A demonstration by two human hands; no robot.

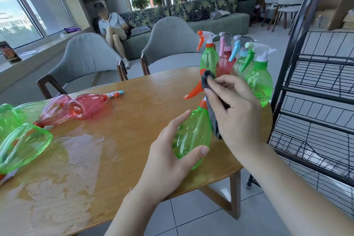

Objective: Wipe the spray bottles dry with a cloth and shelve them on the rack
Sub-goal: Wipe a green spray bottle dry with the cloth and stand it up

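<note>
A: One green spray bottle held upright above near right table edge, orange trigger pointing left.

B: Grip?

A: Left hand cupped round lower body, thumb across front. Right hand pinching grey cloth against sprayer head, cloth trailing down bottle's right side.

B: Surroundings?

A: Four upright bottles just behind, far right of table, beside black wire rack. Rack shelves bare in view. Red bottles lying on their sides at centre-left; green bottles on their sides at left edge. Water film on near tabletop.
</note>
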